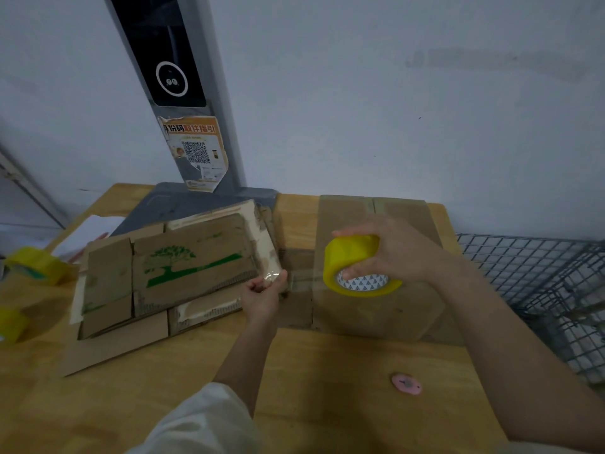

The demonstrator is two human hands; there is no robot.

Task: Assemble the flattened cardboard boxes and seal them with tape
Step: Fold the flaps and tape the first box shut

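Note:
An assembled brown cardboard box (370,316) stands on the wooden table (327,388), right of centre. Over its top, my right hand (396,250) grips a yellow roll of tape (355,262), with fingers hooked into the core. A clear strip of tape runs left from the roll to my left hand (263,294), which pinches the loose tape end (273,276) beside the box's left side. A stack of flattened cardboard boxes (167,273), the top one printed with a green tree, lies to the left.
Two more yellow tape rolls (36,265) sit at the table's left edge, and a small pink disc (406,384) lies near the front. A grey kiosk post (183,103) with a QR sticker rises at the back. A wire cage (540,290) stands to the right.

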